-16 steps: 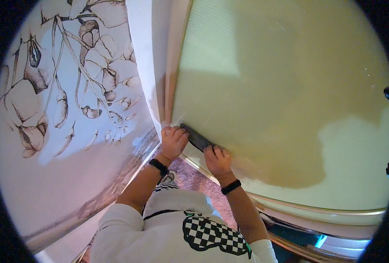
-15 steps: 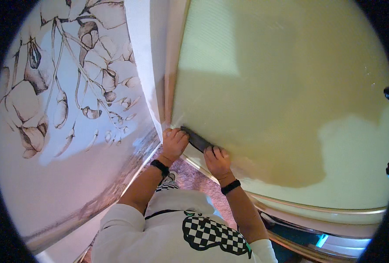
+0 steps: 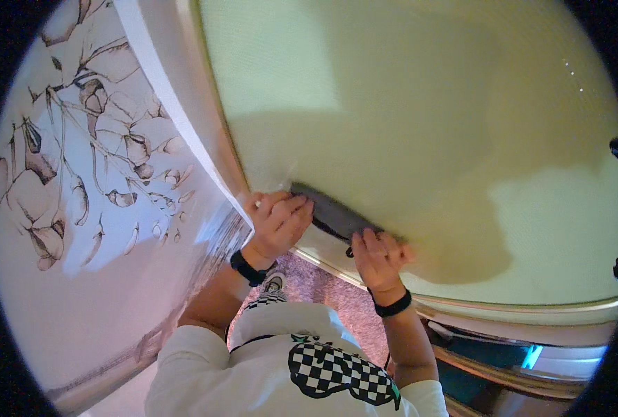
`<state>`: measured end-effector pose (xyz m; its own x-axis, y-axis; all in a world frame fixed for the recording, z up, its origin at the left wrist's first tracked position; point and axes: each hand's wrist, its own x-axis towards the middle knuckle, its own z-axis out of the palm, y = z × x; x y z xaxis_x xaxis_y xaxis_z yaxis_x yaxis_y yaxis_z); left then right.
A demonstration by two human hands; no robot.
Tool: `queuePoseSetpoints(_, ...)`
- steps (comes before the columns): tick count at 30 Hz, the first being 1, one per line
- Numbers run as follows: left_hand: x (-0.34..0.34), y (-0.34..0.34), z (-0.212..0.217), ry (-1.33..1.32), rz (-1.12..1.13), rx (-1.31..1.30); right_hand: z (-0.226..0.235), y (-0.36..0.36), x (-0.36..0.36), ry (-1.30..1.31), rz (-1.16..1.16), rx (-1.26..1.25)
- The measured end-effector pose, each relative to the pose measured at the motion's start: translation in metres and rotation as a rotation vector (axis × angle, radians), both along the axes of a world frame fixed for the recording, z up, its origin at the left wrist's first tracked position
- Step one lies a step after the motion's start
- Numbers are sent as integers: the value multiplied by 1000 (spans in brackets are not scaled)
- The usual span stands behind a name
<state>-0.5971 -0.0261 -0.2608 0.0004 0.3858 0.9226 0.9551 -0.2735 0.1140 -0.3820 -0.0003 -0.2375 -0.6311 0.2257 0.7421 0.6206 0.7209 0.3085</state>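
A dark grey, long, flat strip-like thing (image 3: 336, 212) lies slantwise between my hands over the pale green table top (image 3: 420, 167), close to its near left corner. Its exact kind does not show. My left hand (image 3: 281, 219) has its fingers closed over the left end, beside the table's edge. With the fingers of my right hand (image 3: 378, 257) I grip the other end. A black band circles each wrist. Below the strip, close to my right fingers, shows a small dark loop or tip.
On the left rises a white wall with brown plant drawings (image 3: 90, 167). A pale frame (image 3: 183, 90) runs along the table's left side. Dark shelves (image 3: 490, 354) sit under its front edge. Pinkish carpet (image 3: 316, 281) shows by my foot. Dark objects stand at the far right edge.
The view has shifted, so the wall and the table edge sit further left. My hands are further apart, and more of the grey strip's broad face shows between them.
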Motion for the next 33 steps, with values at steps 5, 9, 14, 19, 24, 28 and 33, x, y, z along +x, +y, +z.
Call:
queuePoseSetpoints(5, 25, -11, -98, 130, -155, -281, -88, -9, 37, -147, 11, -198)
queuePoseSetpoints(9, 41, -12, -90, 148, -159, -309, -98, -16, 54, -96, -46, -264)
queuePoseSetpoints(14, 66, -3, 18, 73, -81, -32, 5, -13, 60, 180, -127, 6)
queuePoseSetpoints(19, 83, -1, 42, 75, -99, 16, 15, -14, 80, 208, -108, 37)
queuePoseSetpoints(24, 96, -6, -69, 258, -180, -240, -73, -23, 112, 86, -80, -138)
queuePoseSetpoints(28, 113, -7, -102, 352, -313, -318, -114, -30, 132, 13, -129, -245)
queuePoseSetpoints(33, 145, -3, -28, 293, -257, -156, -61, -34, 157, 168, -238, -141)
